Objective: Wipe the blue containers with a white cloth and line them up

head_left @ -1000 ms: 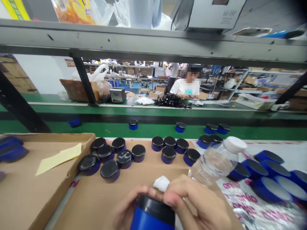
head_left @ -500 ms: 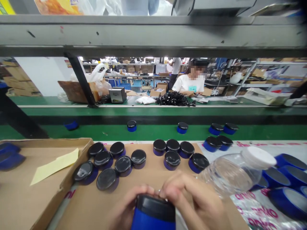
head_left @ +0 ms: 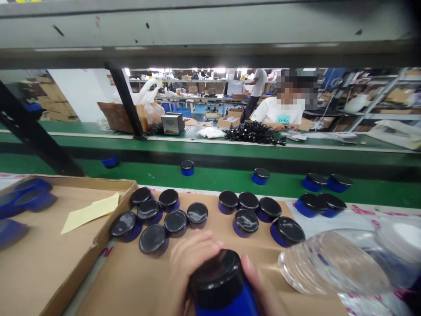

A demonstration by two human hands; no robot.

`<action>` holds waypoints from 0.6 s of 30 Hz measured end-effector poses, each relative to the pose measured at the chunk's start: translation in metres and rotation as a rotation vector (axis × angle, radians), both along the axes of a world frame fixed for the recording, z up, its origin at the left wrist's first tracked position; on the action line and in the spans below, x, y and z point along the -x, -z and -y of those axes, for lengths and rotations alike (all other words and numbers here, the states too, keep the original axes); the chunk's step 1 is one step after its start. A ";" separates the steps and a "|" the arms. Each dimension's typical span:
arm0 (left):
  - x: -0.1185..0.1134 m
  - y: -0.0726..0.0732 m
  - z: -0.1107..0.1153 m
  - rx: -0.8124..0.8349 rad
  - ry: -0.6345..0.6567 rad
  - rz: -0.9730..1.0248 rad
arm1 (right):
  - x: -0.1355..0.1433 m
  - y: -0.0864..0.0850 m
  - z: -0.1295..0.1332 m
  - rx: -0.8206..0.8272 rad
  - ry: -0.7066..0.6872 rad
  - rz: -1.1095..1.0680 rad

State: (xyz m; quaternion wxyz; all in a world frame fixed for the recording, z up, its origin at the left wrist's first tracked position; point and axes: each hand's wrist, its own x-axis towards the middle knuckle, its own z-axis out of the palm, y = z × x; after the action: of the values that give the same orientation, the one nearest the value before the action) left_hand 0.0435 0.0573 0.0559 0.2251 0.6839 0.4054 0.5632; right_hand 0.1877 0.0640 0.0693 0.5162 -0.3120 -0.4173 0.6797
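Observation:
At the bottom centre, a blue container with a glossy black lid (head_left: 219,278) is tilted between my two hands. My left hand (head_left: 189,263) wraps round its left side, with fingers along the lid's edge. On the other side, my right hand (head_left: 259,281) presses against it, blurred, with only a finger and part of the palm showing. Several similar black-topped blue containers, one of them a round one (head_left: 176,221), stand on the cardboard (head_left: 131,281) beyond my hands. To the right lies a clear plastic bottle (head_left: 335,263) with a white cap.
An open cardboard box (head_left: 88,259) at left holds blue parts (head_left: 36,199) and a yellow paper strip (head_left: 92,213). More containers stand on the green surface (head_left: 220,175). A grey beam (head_left: 210,33) crosses above. Beyond the bench, a person in a white shirt (head_left: 279,109) sits behind black parts.
The view has shifted. My left hand has moved over the container's lid, and my right hand has gone from the top edge to its right side. The lid's top now shows.

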 end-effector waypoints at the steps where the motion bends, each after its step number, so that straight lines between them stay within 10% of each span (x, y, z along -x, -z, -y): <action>1: 0.000 0.001 -0.002 -0.002 0.023 -0.036 | -0.004 0.000 -0.002 0.012 0.006 0.006; 5: 0.002 -0.010 -0.010 -0.133 -0.006 -0.177 | -0.011 0.007 -0.010 0.057 0.002 -0.032; 10: 0.010 -0.071 -0.041 -0.346 -0.317 -0.487 | -0.008 0.021 -0.023 0.155 0.005 -0.150; 14: -0.005 -0.114 -0.105 -0.196 -0.583 -0.478 | -0.002 0.026 -0.025 0.194 0.012 -0.206; 18: -0.030 -0.106 -0.193 0.066 -0.389 -0.813 | 0.005 0.031 -0.024 0.163 0.044 -0.165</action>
State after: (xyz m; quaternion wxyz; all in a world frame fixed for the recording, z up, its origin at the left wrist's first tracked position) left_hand 0.0735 0.2498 0.1619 -0.0408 0.7531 0.5997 0.2674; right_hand 0.1825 0.0879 0.0382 0.5367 -0.3049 -0.3098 0.7232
